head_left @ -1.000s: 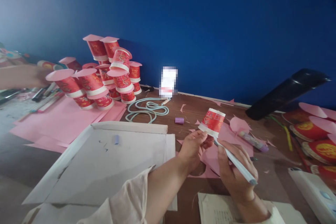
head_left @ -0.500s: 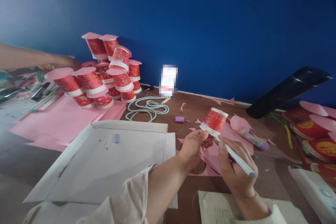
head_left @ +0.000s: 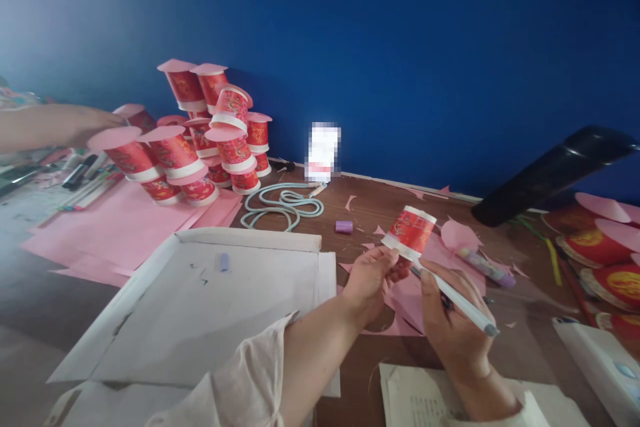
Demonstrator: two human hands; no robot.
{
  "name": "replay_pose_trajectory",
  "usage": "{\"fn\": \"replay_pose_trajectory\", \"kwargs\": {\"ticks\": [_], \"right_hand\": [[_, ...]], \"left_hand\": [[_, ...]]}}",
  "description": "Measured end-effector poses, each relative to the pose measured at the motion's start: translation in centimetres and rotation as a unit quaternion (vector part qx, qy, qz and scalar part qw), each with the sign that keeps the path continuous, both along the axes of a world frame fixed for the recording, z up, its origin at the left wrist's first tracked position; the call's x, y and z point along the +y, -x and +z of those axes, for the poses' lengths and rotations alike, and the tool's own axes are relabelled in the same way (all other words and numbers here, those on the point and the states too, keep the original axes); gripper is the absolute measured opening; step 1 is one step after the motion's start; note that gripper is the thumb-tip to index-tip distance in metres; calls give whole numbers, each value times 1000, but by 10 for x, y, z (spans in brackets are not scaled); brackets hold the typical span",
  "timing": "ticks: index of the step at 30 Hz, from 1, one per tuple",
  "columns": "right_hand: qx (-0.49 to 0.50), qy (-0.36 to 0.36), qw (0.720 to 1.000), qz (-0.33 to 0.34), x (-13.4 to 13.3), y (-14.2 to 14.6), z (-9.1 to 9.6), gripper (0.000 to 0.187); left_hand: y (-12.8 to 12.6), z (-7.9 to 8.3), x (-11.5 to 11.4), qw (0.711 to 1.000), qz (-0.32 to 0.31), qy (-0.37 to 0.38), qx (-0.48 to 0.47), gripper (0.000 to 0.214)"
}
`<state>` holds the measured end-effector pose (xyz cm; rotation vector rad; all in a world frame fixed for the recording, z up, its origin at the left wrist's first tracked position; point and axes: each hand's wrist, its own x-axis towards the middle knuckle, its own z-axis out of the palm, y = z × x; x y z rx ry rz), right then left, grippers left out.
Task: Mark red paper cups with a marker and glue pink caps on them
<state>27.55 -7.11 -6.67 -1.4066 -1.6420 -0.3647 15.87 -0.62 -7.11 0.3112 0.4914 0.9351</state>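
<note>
My left hand pinches a red paper cup by its white rim, fingers underneath. The cup is tilted and carries a gold pattern. In my right hand is a white marker pen with a grey end, its tip close to the cup's white rim; I cannot tell whether it touches. Beneath both hands lie cut pieces of pink paper. A purple cap rests on the brown table left of the cup, and a glue stick lies to the right.
Red cups with pink discs are stacked at left, where another person's arm reaches behind them. Other pieces include a white box lid, a coiled cable, a lit phone, a black bottle and a booklet.
My right hand and the marker have shifted slightly right and down. The other person's arm has drawn back a little, and a pink-topped cup now shows by that hand.
</note>
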Motion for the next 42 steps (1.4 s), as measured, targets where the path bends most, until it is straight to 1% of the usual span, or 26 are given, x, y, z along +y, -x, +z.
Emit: {"fn": "replay_pose_trajectory", "kwargs": {"ticks": [2,6,12,16,21,25,26,28,30,32,35,39,42], "right_hand": [[1,3,1000,-3,1,0,0,20],[15,13,1000,12,1,-1,-2,18],[28,0,1000,-8,-1,-4,-2,20],[21,7,1000,5,0,-4,-2,18],[9,-7,1000,-18,2,-4,-2,16],[16,7,1000,16,3,-3,-3,18],[17,5,1000,15,3,-2,-3,18],[22,-2,1000,-6,2,-2,-3,18],[43,-3,999,-32,-1,-3,-2,19],[71,9,997,-43,-4,-5,-2,21],[86,21,995,-40,-6,-6,-1,21],[86,13,996,-29,-7,-8,-3,19],[95,5,995,-28,-5,-8,-4,18]], "left_hand": [[0,0,0,1000,2,-4,1,42],[0,0,-1,1000,8,-5,-5,40],[0,-3,-1,1000,10,-8,-7,42],[0,-2,-1,1000,5,-18,1,40],[0,0,-1,1000,6,-9,-2,41],[0,0,0,1000,10,-6,-3,39],[0,-1,0,1000,10,-7,-4,39],[1,-1,0,1000,8,-8,-9,37],[1,-1,0,1000,8,1,-17,35],[2,-1,1,999,10,26,-24,30],[4,0,2,998,4,58,-25,23],[5,2,4,998,-9,64,-21,15],[5,3,4,997,-12,69,-17,14]]}}
